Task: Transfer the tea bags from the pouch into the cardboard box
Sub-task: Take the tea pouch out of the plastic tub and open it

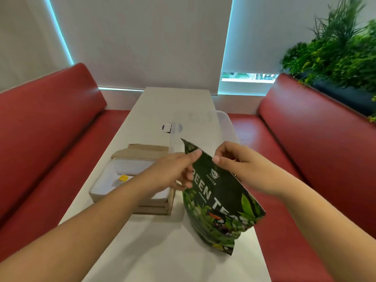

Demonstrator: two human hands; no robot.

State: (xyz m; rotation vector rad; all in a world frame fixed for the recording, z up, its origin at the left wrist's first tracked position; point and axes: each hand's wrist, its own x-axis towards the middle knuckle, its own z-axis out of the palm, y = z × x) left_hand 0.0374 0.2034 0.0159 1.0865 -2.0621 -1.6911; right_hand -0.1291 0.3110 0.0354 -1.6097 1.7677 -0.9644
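Here, head view. The pouch is a flat, glossy film bag, dark green with printed leaves and white lettering. It is held tilted, top leaning away to the left, just to the right of the box. Whether its lower edge rests on the table cannot be told.

The left hand pinches the pouch's top edge, thumb on the printed face and fingers curled below it. The right hand pinches the same edge a little further right, with its fingertips bent onto the film. The two hands are close together but do not touch.

The table is a long, narrow, smooth white slab with a round grommet set into its centre line. Padded red benches run along both sides. Grey roller blinds cover the far windows, and a leafy green plant stands behind the right bench.

The box is brown corrugated cardboard, rectangular, with its flaps folded open. Its interior shows white, and a small yellow tag lies on that white. A translucent plastic tub sits further back on the table; its contents cannot be made out.
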